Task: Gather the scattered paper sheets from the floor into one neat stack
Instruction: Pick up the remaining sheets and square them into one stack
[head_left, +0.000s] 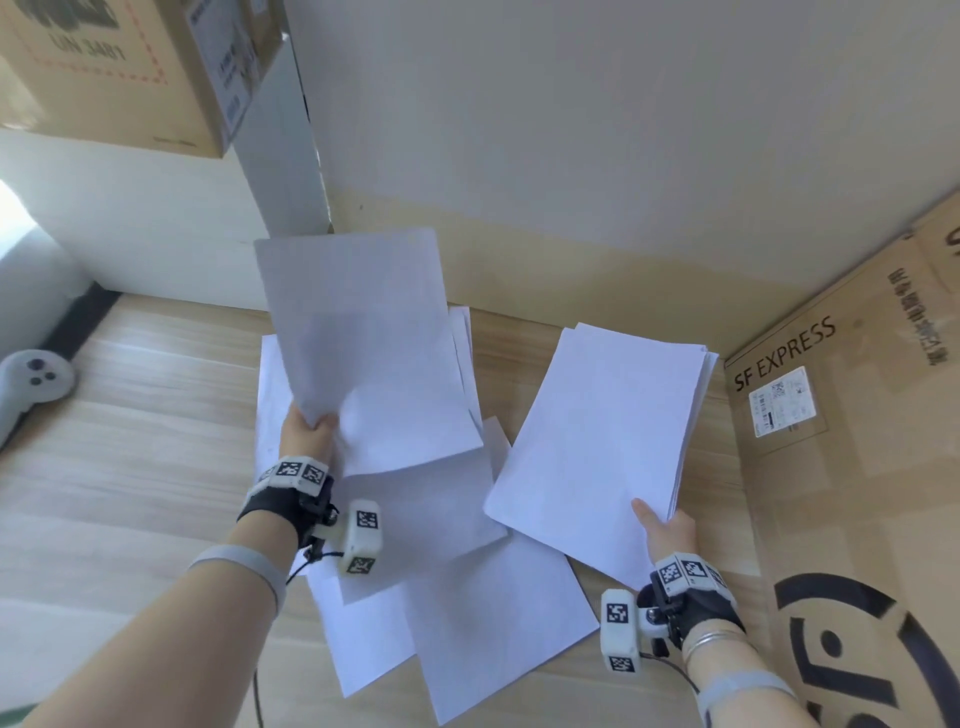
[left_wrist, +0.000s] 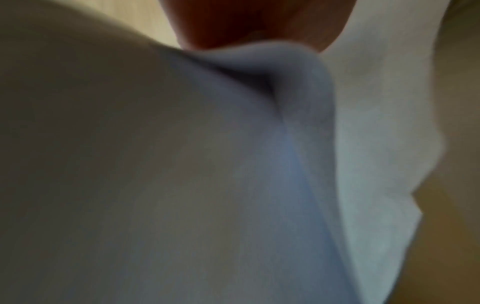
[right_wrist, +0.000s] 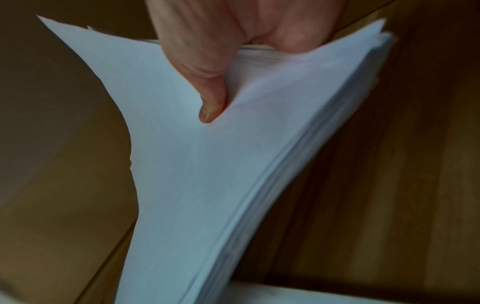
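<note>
- While the right hand (head_left: 667, 530) grasps a thick stack of paper (head_left: 602, 441) by its near corner, thumb on top and fingers (right_wrist: 298, 30) curled beneath, the stack is lifted off the wooden floor (head_left: 130, 467) and tilts up to the right.
- Left of the stack, the left hand (head_left: 306, 431) pinches a single sheet (head_left: 363, 332) by its lower left corner and holds it raised, almost upright.
- Under that sheet and toward the person from the stack, loose sheets (head_left: 467, 613) lie overlapping on the floor at mixed angles.
- Right of the stack stands a cardboard box (head_left: 841, 415) printed "SF EXPRESS".
- Far left of the stack, a white game controller (head_left: 31, 384) lies on the floor.
- Another cardboard box (head_left: 130, 67) sits up at the far left.
</note>
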